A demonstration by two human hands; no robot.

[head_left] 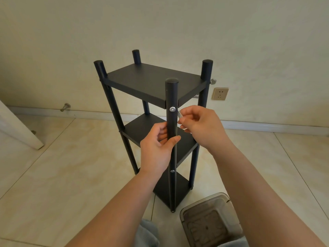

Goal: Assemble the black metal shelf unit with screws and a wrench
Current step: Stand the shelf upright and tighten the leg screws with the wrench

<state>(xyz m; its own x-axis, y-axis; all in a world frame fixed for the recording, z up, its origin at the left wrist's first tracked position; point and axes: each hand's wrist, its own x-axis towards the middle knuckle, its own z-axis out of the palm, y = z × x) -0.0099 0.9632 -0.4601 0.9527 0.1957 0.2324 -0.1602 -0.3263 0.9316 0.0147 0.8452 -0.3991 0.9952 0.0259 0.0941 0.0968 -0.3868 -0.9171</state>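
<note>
A black metal shelf unit [151, 81] with three boards and four round posts stands upright on the floor in front of me. My left hand [158, 147] grips the near front post [171, 97] just below the top board. A silver screw [172, 109] sits in that post at the top board's level. My right hand [199, 125] pinches a small silver wrench [179, 114] just right of that screw. A second screw [172, 171] shows lower on the same post. Another screw [213, 81] sticks out from the right rear post.
A clear plastic container [210, 221] lies on the tiled floor near my knees, right of the shelf's foot. The wall behind carries a socket [220, 93] and a door stop [65, 106]. A white door edge [19, 129] stands at the left.
</note>
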